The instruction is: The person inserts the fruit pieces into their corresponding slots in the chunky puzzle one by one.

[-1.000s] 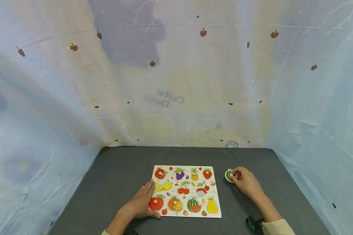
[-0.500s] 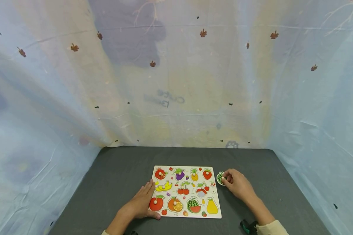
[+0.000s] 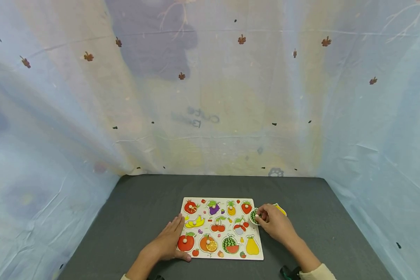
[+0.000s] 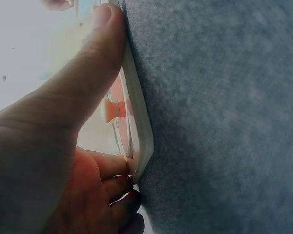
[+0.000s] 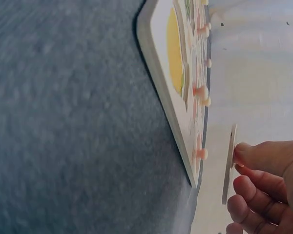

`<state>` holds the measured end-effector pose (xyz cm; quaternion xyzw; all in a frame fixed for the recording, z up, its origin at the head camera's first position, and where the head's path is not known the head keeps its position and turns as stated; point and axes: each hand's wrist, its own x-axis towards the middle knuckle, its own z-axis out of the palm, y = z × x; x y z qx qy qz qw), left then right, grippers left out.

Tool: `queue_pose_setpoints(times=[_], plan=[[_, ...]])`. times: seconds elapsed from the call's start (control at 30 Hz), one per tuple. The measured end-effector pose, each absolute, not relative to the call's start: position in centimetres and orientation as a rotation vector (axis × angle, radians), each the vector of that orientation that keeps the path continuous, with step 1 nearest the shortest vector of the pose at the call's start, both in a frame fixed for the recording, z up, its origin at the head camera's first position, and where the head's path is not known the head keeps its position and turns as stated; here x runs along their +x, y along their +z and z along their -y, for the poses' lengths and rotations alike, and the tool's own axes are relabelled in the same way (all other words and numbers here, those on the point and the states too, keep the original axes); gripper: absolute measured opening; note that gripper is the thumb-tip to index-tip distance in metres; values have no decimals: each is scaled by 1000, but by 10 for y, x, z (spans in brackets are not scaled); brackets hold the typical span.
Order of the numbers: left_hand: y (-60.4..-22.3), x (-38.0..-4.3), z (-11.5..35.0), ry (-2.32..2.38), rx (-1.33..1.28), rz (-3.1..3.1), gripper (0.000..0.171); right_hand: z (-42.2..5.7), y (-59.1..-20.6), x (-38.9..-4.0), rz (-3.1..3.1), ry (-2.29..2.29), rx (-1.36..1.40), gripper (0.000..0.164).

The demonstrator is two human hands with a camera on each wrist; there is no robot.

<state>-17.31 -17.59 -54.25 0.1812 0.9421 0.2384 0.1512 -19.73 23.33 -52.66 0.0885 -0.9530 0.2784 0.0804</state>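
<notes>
A white peg puzzle board (image 3: pixel 215 254) with fruit pictures lies on the dark table; several of its pieces carry small knobs. My left hand (image 3: pixel 168 238) rests along the board's left edge, fingers straight and thumb at the near corner; in the left wrist view the thumb (image 4: pixel 90 53) runs along the near side. With thumb and fingertips my right hand (image 3: pixel 276 223) pinches a round watermelon puzzle piece (image 3: pixel 253 216) that overlaps the board's right edge. The right wrist view shows that piece (image 5: pixel 229 168) edge-on, apart from the board. The watermelon recess (image 3: pixel 230 244) and pear recess (image 3: pixel 252 246) hold no knobbed piece.
A yellow puzzle piece (image 3: pixel 280 209) lies on the table beyond my right hand, partly hidden by it. Patterned pale curtains (image 3: pixel 210 97) enclose the dark grey table (image 3: pixel 143 206) at the back and sides.
My right hand has moved left with the watermelon piece, from the table beside the board to over its right edge. The yellow piece has come into sight behind it. The left hand stays still.
</notes>
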Motion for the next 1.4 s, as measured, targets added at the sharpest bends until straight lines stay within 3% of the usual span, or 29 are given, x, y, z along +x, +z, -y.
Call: queue_pose_setpoints(times=[1.4], plan=[[-541, -173, 175, 655, 499, -2711, 139, -189, -537, -177, 2906, 919, 602, 20]])
